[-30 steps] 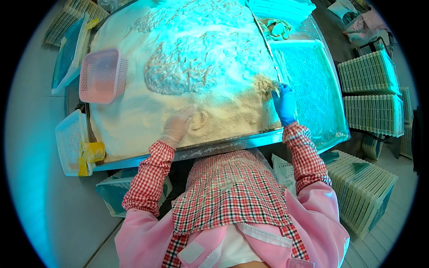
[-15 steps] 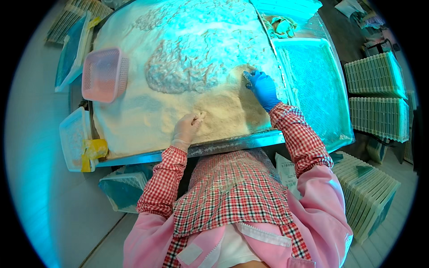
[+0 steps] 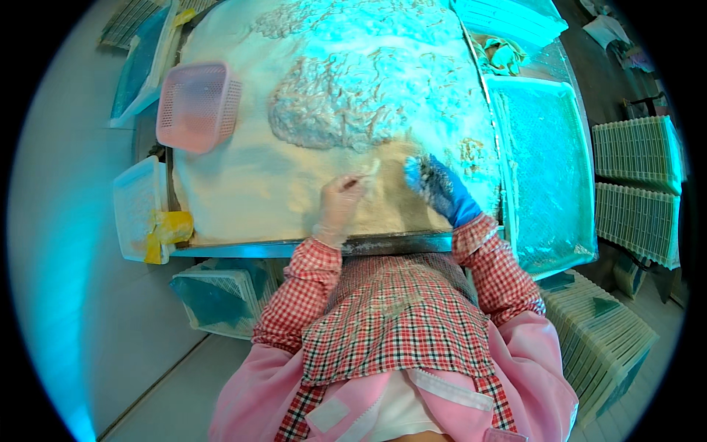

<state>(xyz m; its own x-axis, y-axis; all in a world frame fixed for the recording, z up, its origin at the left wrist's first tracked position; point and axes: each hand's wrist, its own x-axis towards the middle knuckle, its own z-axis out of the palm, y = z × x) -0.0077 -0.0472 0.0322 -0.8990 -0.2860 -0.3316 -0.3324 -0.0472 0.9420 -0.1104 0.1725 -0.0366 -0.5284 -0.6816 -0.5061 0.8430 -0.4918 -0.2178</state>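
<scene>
My left hand, in a thin translucent glove, is closed with fingertips pinching a small pale strip, its kind unclear. The hand hovers over cream-coloured powder spread across a metal-edged table. To its right is my right hand in a blue glove, its fingers curled together and coated with powder. Whatever those fingers hold, if anything, cannot be made out. Beyond both hands lies a large heap of wet-looking, whitish pieces, dusted with powder; a smaller patch of pieces lies beyond the right hand.
A pink perforated basket stands on the powder at left. A shallow white-rimmed tray lies along the right side. Stacked trays sit lower right, with more racks behind. Yellow tape marks a white tray at the left corner.
The view has shifted, so the table sits further right. My right hand has drawn back toward me from the powder and turned, showing its powdered side. My left hand keeps its pinch, now nearer the right hand.
</scene>
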